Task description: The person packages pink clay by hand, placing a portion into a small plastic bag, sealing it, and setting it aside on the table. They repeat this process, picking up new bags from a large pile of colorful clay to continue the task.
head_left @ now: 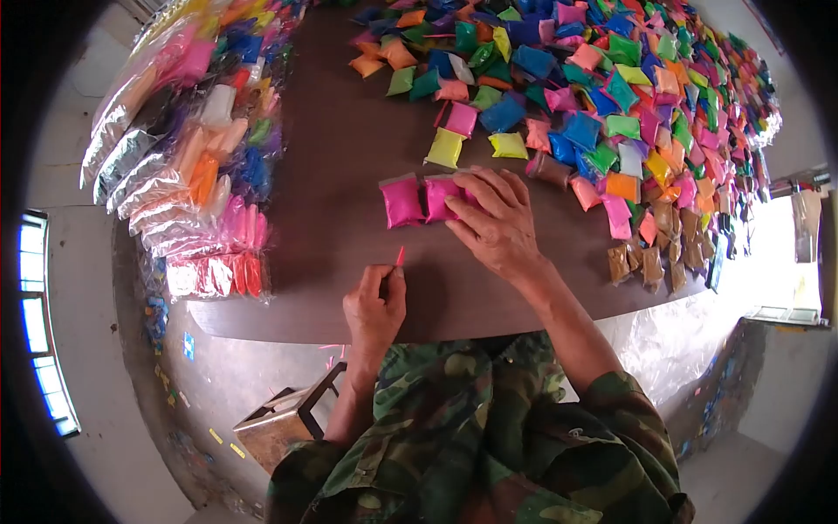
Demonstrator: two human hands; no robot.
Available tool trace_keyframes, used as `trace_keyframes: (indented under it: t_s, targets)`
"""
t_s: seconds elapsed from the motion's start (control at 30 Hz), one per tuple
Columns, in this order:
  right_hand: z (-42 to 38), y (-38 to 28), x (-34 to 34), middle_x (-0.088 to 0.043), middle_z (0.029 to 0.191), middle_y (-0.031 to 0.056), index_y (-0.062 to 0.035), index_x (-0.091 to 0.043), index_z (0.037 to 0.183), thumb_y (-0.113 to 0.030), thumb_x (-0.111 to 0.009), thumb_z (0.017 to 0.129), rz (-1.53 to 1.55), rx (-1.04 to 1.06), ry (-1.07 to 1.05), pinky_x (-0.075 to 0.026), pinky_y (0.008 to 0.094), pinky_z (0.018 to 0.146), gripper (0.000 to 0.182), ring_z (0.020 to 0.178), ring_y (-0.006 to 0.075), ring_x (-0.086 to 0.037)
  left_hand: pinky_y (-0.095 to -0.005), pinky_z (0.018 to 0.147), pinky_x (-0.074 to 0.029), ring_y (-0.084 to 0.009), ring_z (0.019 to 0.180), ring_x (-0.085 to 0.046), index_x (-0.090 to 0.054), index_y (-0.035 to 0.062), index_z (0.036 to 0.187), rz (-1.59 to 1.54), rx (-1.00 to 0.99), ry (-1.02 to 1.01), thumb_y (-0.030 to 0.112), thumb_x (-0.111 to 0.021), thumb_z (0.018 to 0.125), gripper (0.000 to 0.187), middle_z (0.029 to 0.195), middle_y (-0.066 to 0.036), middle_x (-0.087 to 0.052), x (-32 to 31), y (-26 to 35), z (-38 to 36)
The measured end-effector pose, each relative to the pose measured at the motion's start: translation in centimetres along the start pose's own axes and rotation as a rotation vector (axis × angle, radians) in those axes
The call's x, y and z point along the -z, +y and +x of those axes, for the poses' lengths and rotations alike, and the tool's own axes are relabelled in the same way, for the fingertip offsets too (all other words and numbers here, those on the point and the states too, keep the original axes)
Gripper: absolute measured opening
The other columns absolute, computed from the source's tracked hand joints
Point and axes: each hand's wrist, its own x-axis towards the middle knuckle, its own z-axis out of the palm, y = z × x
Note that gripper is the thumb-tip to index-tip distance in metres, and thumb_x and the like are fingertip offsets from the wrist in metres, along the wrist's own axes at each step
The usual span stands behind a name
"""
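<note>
My left hand [376,306] is closed in a pinch near the table's front edge. A small pointed pink piece [401,256] sticks up from between its thumb and finger; I cannot make out its exact kind. Two small magenta packets lie side by side ahead of it. The left packet [402,203] is fully in view, flat on the table. My right hand [497,218] has its fingers and thumb curled over the right packet [439,199], hiding part of it. Just beyond the packets lies a yellow packet [446,148].
A large heap of small coloured packets [580,131] covers the back and right of the brown table [323,175]. Brown packets [651,262] lie at the right edge. Long clear bags of coloured packets [196,175] are stacked on the left. A wooden stool [279,419] stands below.
</note>
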Motion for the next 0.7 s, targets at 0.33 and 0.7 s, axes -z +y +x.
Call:
trace_keyframes:
  t_s: [0.33,0.7]
  targets:
    - [-0.4,0.0,-1.2,-0.063,0.135,0.0064,-0.0115,-0.074,0.113,-0.016,-0.084,0.081,0.083,-0.023,-0.001,-0.046,0.0484,0.112,0.034,0.128,0.0283,-0.060,-0.0320,0.058,-0.050,-0.0167,0.059,-0.061,-0.068,0.0030,0.096,0.023,0.028,-0.018,0.010,-0.075,0.096,0.010,0.069,-0.011,-0.064,0.1,-0.1,-0.1]
    - [-0.2,0.4,1.5,-0.063,0.135,0.0077,-0.0096,-0.074,0.113,-0.019,-0.084,0.082,0.130,-0.068,0.071,-0.049,0.0474,0.108,0.034,0.126,0.0292,-0.062,-0.0318,0.060,-0.049,-0.0153,0.060,-0.060,-0.068,0.0020,0.095,0.000,0.073,-0.046,0.010,-0.073,0.097,0.009,0.070,-0.011,-0.063,0.2,0.3,-0.1]
